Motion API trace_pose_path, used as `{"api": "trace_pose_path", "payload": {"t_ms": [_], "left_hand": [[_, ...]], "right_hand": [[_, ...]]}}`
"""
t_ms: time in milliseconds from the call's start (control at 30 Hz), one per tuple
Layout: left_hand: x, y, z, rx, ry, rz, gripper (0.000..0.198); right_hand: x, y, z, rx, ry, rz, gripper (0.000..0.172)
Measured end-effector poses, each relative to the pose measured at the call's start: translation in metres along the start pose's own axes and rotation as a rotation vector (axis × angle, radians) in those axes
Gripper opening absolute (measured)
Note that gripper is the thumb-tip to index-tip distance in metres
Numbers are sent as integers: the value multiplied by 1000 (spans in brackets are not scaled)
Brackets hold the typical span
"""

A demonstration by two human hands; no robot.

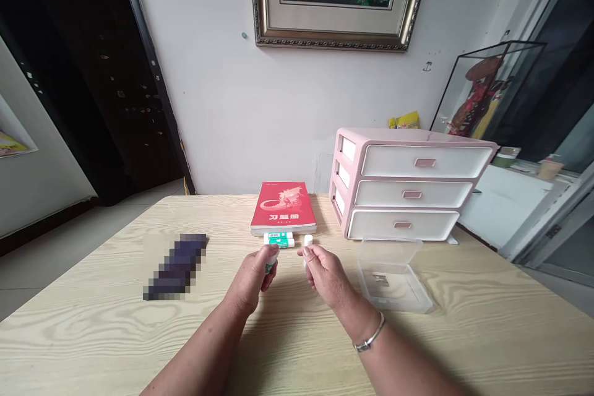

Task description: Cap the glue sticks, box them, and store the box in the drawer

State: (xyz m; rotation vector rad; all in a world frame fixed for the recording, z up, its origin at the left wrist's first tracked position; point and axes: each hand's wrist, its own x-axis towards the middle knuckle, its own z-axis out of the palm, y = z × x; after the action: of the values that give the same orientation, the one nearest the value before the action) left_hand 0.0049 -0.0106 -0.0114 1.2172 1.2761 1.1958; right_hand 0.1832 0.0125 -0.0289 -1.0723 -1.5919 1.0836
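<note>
My left hand [250, 278] is closed around a glue stick [269, 267], white with a green label and mostly hidden by the fingers. Level with it and a short gap to the right, my right hand [325, 272] pinches a small white cylinder [308, 239] that looks like a glue stick cap. Its lower part is covered by the thumb and fingers. Just beyond my left hand, white-and-green glue sticks [279, 239] lie on their sides on the wooden table [111, 346], along the front edge of a thick red book [284, 205].
A clear plastic box [394, 291] with its lid raised stands right of my right hand. Behind it is a pink and white drawer unit [412, 192]. A dark, pixelated flat object [176, 267] lies on the left. The wall rises behind the table's back edge.
</note>
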Motion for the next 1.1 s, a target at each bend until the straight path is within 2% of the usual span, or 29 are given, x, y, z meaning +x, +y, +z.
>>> {"api": "trace_pose_path", "payload": {"t_ms": [300, 433, 633, 733, 800, 900, 1033, 1100], "left_hand": [[-4, 0, 7, -106, -14, 24, 45], [-5, -1, 10, -169, -7, 31, 49], [-10, -7, 18, -238, -222, 103, 48], [-12, -5, 17, -219, -350, 134, 57], [-11, -3, 12, -155, -399, 197, 59], [-8, -1, 3, -12, -344, 259, 54], [-5, 1, -5, 83, -226, 245, 53], [-5, 3, -5, 93, -196, 243, 53]], "right_hand": [[-10, -13, 4, -50, -121, -179, 37], [-17, -19, 11, -113, -93, -246, 30], [-19, -23, 23, -203, 0, -423, 26], [-24, -33, 21, -190, 37, -458, 27], [-30, -43, 15, -192, 44, -456, 27], [-43, -54, -4, -257, 90, -468, 30], [-56, -58, -51, -524, 183, -485, 38], [-58, -58, -81, -709, 176, -435, 40]]}}
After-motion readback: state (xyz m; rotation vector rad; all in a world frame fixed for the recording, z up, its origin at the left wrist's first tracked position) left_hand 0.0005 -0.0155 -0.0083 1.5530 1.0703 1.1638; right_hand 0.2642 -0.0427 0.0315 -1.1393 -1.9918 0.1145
